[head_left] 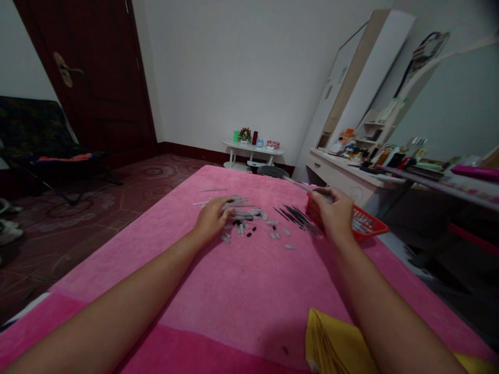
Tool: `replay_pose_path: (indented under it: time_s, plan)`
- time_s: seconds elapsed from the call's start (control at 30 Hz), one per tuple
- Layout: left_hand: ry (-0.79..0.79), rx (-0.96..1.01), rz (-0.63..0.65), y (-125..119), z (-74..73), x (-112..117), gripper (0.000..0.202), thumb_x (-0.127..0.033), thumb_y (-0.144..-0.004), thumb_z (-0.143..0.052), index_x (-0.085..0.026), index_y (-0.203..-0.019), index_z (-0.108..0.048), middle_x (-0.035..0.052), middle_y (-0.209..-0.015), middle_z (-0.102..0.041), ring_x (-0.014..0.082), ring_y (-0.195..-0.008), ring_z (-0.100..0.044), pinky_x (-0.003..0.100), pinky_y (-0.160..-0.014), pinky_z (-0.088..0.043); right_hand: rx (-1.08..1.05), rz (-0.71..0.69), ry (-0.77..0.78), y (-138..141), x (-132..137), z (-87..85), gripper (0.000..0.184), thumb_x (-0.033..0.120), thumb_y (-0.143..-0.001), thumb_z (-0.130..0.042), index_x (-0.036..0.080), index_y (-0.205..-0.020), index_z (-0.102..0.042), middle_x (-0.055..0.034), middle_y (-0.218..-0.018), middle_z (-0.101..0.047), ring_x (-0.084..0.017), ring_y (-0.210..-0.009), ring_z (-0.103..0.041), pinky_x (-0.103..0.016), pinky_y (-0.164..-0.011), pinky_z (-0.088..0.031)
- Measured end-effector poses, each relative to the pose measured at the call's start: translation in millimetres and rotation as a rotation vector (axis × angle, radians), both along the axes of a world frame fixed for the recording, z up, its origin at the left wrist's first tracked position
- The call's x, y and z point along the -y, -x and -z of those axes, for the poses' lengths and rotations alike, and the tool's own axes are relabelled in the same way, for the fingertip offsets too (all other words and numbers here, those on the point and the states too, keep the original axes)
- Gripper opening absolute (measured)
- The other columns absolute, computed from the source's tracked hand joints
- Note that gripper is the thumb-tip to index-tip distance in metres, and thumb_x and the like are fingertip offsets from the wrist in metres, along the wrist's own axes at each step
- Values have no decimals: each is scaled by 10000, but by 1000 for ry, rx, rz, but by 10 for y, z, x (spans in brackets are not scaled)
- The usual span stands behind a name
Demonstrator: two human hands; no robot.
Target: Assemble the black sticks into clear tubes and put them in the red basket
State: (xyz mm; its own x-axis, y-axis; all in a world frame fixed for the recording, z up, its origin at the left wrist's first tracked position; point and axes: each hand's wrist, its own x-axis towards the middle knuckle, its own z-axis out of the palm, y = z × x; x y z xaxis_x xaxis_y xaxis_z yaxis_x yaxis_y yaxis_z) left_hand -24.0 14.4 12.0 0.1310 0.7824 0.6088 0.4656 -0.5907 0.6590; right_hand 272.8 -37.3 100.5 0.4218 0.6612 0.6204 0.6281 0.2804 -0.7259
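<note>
My left hand (213, 215) rests at a loose pile of clear pen barrels (242, 203), thumb and fingers curled round one at the pile's left side. Pale pen caps (272, 223) and small black plugs (249, 235) lie scattered just right of it. My right hand (336, 214) is held above the near left part of a red plastic basket (372, 223), its fingers bent together; what they hold, if anything, is hidden. Thin dark pen refills (297, 216) lie in a bunch left of the basket, close to my right hand.
A pink cloth (234, 296) covers the table. Folded yellow fabric (339, 343) lies at the near right. Beyond the far edge are a dark round flat object (272, 171) and a small white table (253, 149). A cluttered dressing table (351, 169) stands right.
</note>
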Motion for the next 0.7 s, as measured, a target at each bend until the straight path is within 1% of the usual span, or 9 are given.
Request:
replay_pose_path:
  time_s: [0.07,0.13,0.2,0.27,0.37,0.47,0.53,0.6,0.7]
  plan:
    - [-16,-190,-48,118,59,-93,282,-288,-797,-593,-189,-1046,-683,117,-1122,-665,284,-1085,-569,423,-981,-397,158,262,-10,-317,11,-47,275,348,-742,-566,173,-912,-694,-115,-890,-698,-233,-806,-630,-335,-703,-448]
    - [6,-299,-51,177,94,-143,253,-292,-804,-581,-187,-1000,-703,118,-1039,-688,274,-1008,-598,398,-921,-426,256,478,89,-577,42,-37,300,369,-758,-556,189,-942,-710,-145,-902,-698,-276,-822,-627,-370,-690,-426]
    - [5,-347,-33,185,96,-151,237,-309,-801,-591,-191,-965,-714,115,-982,-697,264,-956,-610,379,-883,-435,317,617,205,-762,66,11,333,399,-757,-563,193,-968,-719,-173,-879,-692,-314,-826,-619,-393,-664,-407]
    - [-15,-378,-5,168,80,-133,224,-320,-777,-627,-198,-940,-721,107,-946,-697,254,-929,-609,365,-865,-437,369,673,324,-870,68,67,350,401,-756,-566,200,-998,-718,-175,-864,-687,-332,-825,-613,-403,-651,-400]
    - [-31,-435,20,137,61,-104,179,-287,-736,-666,-210,-885,-727,92,-907,-681,233,-899,-601,339,-838,-448,502,670,374,-904,42,120,349,392,-767,-562,176,-993,-717,-177,-892,-675,-334,-867,-594,-423,-695,-408]
    - [-39,-483,23,122,67,-92,137,-219,-717,-657,-211,-836,-725,82,-905,-660,221,-889,-593,327,-833,-454,615,613,220,-802,3,127,322,359,-793,-540,139,-954,-711,-180,-958,-656,-319,-944,-563,-433,-777,-406]
    - [-46,-502,20,117,73,-87,138,-191,-714,-640,-208,-830,-713,77,-905,-648,218,-888,-589,323,-825,-457,638,490,106,-671,-27,135,283,305,-805,-522,132,-939,-700,-159,-973,-654,-283,-955,-560,-399,-810,-408]
    - [-53,-516,2,113,76,-79,134,-185,-721,-626,-202,-834,-695,75,-898,-639,216,-877,-587,316,-797,-461,647,318,52,-512,-61,173,260,251,-814,-502,131,-951,-687,-130,-977,-658,-237,-933,-574,-342,-814,-418]
    - [-61,-548,-25,104,69,-60,117,-193,-739,-609,-194,-839,-671,80,-887,-630,214,-856,-586,308,-766,-459,685,145,145,-281,-102,312,255,221,-831,-482,157,-974,-684,-100,-990,-668,-207,-909,-596,-299,-792,-427]
